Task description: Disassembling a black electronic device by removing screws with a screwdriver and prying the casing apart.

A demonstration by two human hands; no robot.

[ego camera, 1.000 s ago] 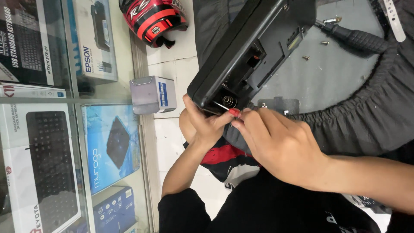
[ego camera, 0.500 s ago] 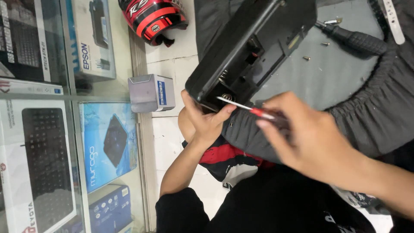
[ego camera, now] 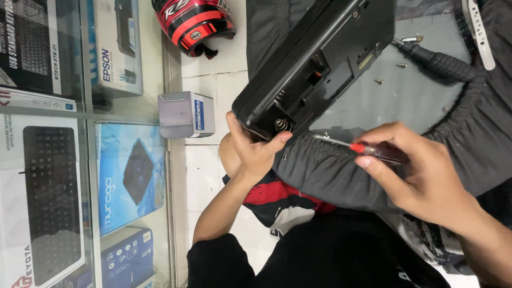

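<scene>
My left hand (ego camera: 255, 152) grips the lower corner of a black device (ego camera: 320, 58), thumb pressed by its open compartment where coil springs (ego camera: 281, 124) show. The device is held tilted over a dark grey cloth (ego camera: 341, 176) on my lap. A small screwdriver (ego camera: 358, 148) with a thin metal shaft and a red and dark handle is in my right hand (ego camera: 421, 178). Its tip points toward the device's corner but hangs a short way off it.
Loose screws (ego camera: 379, 81) and a black-handled tool (ego camera: 437, 61) lie on the grey surface behind the device. A red and black helmet (ego camera: 194, 24) and a small grey box (ego camera: 185, 114) sit on the tiled floor. A glass cabinet (ego camera: 80, 160) holds boxed keyboards.
My right hand has pulled the screwdriver out of the device's compartment and drawn back to the right. My left hand keeps its grip on the device's corner.
</scene>
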